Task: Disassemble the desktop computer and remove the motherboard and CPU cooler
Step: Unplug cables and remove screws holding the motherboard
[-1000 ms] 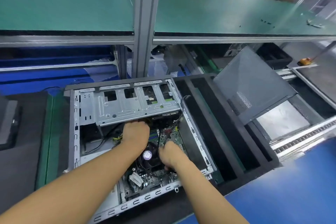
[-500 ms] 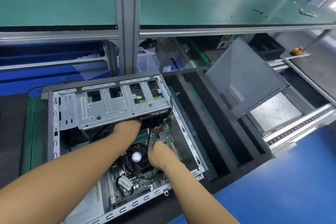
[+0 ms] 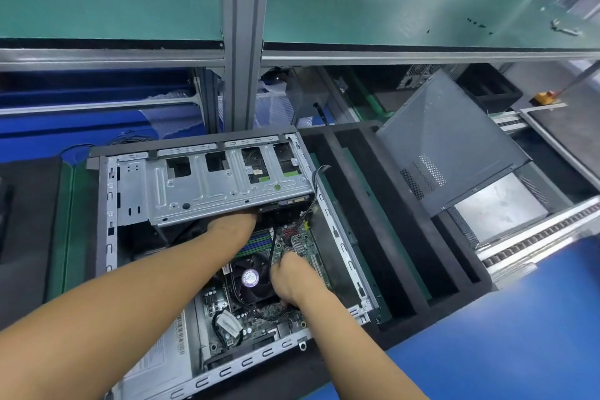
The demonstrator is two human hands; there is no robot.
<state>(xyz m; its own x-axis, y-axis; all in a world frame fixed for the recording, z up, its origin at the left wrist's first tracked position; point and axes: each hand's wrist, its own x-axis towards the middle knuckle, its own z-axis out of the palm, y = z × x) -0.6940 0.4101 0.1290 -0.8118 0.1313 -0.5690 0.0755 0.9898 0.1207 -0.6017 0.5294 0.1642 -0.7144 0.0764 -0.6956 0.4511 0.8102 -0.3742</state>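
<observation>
Stage: early-ish, by my read. Cover was off, but motherboard (image 3: 300, 242) & CPU cooler (image 3: 251, 281) both sat inside the desktop case (image 3: 110, 204); nothing lifted out yet.
desktop case: lay on its side, open face up, bedded in a black foam tray (image 3: 367, 204). Prob. so both hands could go straight down & the box wouldn't slide.
side panel (image 3: 448, 146): off, propped aslant on the tray's right part, apart from the case; parked out of the work area.
drive cage (image 3: 207, 185): silver, spanned the case's far end & overhung the board's far edge.
L hand (image 3: 233, 224): tucked under the cage's near lip, just past the RAM sticks (image 3: 256, 242). Fingers were hidden by the cage, so its grip couldn't be told. Maybe after a plug back there, or steadying the cage; a guess only.
R hand (image 3: 292, 276): back up, just right of the cooler fan, over the board. Fingers curled down toward the black wires (image 3: 259, 315) at the board's near side; whether the grip had a wire or plug in it couldn't be told.
CPU cooler: dark round fan w/ sticker, mid-board, between the two forearms.
motherboard: green, flat on the case floor, far end under the cage.
Next, as I judge it: wires off first, since the board can't come free while tethered; the cage may also need to come away.
Risk: tugging a wire instead of its plug; scraping the board on the cage lip.
</observation>
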